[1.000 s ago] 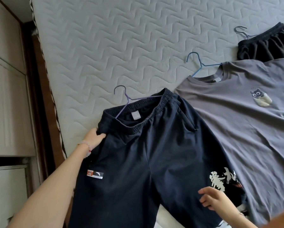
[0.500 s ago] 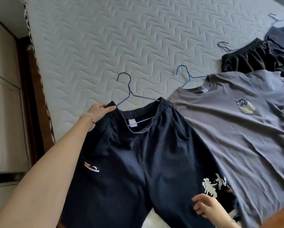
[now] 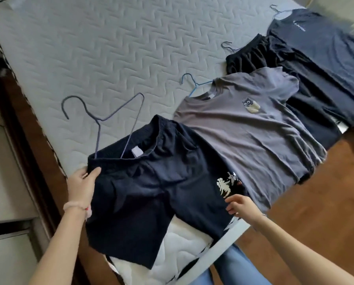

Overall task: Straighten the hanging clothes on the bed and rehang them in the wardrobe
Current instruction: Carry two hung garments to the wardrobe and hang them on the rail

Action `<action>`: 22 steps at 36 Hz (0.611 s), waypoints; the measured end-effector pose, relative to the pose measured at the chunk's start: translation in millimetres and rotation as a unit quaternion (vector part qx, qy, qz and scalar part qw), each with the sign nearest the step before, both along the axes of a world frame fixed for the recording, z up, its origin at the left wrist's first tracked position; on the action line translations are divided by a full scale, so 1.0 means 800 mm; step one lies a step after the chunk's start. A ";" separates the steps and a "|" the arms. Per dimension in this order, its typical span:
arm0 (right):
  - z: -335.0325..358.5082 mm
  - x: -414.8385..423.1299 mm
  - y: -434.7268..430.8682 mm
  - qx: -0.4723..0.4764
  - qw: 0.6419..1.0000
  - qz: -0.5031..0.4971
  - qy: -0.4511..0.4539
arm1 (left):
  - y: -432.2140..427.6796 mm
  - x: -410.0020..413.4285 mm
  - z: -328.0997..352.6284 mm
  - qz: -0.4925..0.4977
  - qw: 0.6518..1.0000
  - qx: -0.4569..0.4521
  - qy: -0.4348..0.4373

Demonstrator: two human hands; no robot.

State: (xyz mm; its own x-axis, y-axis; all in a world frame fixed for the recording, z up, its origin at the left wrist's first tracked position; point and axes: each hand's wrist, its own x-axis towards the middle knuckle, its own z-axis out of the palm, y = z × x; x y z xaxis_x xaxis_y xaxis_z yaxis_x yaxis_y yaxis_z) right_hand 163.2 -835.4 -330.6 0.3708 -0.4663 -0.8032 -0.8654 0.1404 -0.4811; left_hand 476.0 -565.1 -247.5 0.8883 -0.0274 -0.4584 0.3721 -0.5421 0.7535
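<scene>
Navy shorts (image 3: 157,182) lie flat at the near corner of the grey quilted bed (image 3: 110,48). A purple wire hanger (image 3: 102,118) sticks out of their waistband. My left hand (image 3: 83,182) pinches the waistband's left corner. My right hand (image 3: 239,205) touches the right leg hem with loosely curled fingers, beside a white printed design (image 3: 225,185). To the right lie a grey T-shirt (image 3: 252,128) on a blue hanger (image 3: 192,83), black shorts (image 3: 252,56) on a hanger, and a dark blue T-shirt (image 3: 319,38) on a hanger.
A dark wooden bed frame (image 3: 28,128) runs along the left edge, with pale cabinet fronts (image 3: 5,182) beyond it. Brown wooden floor (image 3: 315,202) shows at the right. My blue-jeaned legs (image 3: 237,268) stand at the bed's near corner.
The view has pulled back and swung right, showing more garments. My left hand has slid down to the waistband's left corner, and more of the purple hanger now sticks out of the shorts.
</scene>
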 end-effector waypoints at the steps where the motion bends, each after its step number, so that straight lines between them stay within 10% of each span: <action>1: 0.006 -0.010 0.003 0.001 1.000 0.000 0.002 | 0.005 -0.013 0.013 0.005 1.000 -0.005 -0.012; 14: 0.021 -0.171 0.037 -0.043 0.998 -0.027 0.023 | -0.010 -0.119 0.155 -0.230 0.954 0.129 -0.144; 22: 0.005 -0.264 0.021 -0.012 0.995 -0.096 0.005 | -0.056 -0.195 0.196 -0.179 0.961 0.068 -0.200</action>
